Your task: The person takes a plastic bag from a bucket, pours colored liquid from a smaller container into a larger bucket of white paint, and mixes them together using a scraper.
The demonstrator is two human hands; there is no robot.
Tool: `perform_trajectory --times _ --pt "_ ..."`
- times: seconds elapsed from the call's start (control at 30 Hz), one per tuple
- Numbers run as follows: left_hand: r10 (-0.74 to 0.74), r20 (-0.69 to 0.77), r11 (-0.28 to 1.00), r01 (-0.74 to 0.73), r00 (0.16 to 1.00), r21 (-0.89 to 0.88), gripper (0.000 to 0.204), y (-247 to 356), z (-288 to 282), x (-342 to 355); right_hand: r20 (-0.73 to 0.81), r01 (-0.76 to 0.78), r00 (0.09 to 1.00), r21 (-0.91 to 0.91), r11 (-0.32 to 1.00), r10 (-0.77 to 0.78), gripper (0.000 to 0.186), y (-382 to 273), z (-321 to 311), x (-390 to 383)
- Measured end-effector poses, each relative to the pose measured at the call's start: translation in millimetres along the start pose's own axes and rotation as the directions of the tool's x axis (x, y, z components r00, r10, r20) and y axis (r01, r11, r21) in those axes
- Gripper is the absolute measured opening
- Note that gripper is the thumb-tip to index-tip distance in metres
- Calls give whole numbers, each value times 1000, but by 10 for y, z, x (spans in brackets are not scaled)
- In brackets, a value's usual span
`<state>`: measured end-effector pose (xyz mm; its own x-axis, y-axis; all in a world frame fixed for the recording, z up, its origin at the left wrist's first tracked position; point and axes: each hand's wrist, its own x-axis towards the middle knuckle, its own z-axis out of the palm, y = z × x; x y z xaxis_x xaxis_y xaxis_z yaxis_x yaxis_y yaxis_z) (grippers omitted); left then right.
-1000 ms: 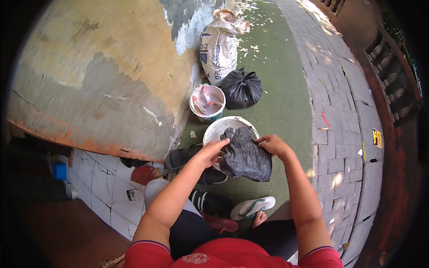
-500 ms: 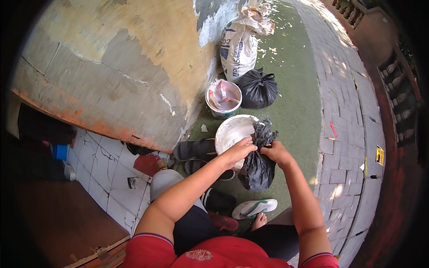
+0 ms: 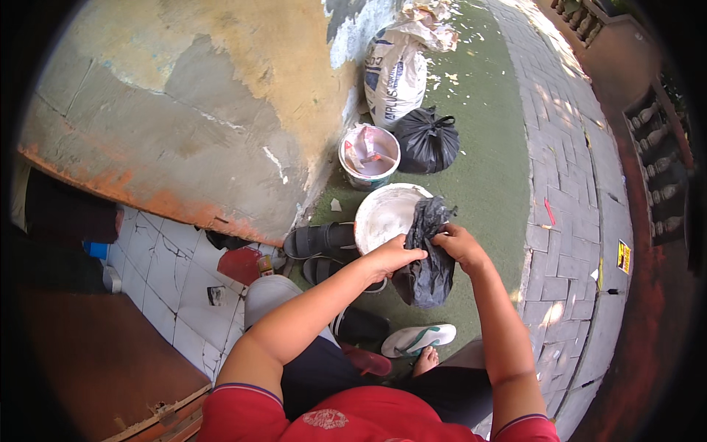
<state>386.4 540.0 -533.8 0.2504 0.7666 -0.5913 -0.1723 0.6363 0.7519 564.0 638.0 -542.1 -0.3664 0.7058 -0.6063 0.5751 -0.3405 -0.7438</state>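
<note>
A crumpled black plastic bag (image 3: 427, 276) hangs between my hands, partly in front of a white bucket (image 3: 383, 210) smeared inside with a pale coating. My left hand (image 3: 396, 255) pinches the bag's left side, thumb pointing right, close to the bucket's near rim. On the bag's right side, my right hand (image 3: 460, 244) grips the plastic with curled fingers. The upper end of the bag sticks up loosely above both hands. Whatever may be inside the bag is hidden.
Behind stand a smaller pail (image 3: 370, 156) holding pinkish-white pieces, a tied black bag (image 3: 427, 141) and a white sack (image 3: 395, 81) against a peeling wall (image 3: 221, 81). Dark sandals (image 3: 318, 240) and a white flip-flop (image 3: 420, 339) lie near my feet. Grey paving (image 3: 560, 221) runs along the right.
The black bag has turned and flattened a little between my hands, its lower part rising slightly. Both hands keep hold of it in nearly the same place.
</note>
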Motion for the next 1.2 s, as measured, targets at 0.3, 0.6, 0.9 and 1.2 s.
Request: perform_trajectory --times 0.3,0.6,0.9,1.2 --pt "-226 -103 973 220 969 -65 43 -59 -333 81 55 -188 981 63 980 184 42 134 -261 139" --pt "-274 -175 881 173 946 -440 22 -212 -627 245 35 -118 993 117 986 115 52 181 -418 102" --pt "-264 -259 773 43 929 -633 20 -125 -621 313 -174 320 905 -323 891 -388 80 -33 -76 -560" --pt "-287 -319 865 101 903 -492 28 -78 -710 369 -350 308 837 -335 890 -421 15 -233 -533 -721"
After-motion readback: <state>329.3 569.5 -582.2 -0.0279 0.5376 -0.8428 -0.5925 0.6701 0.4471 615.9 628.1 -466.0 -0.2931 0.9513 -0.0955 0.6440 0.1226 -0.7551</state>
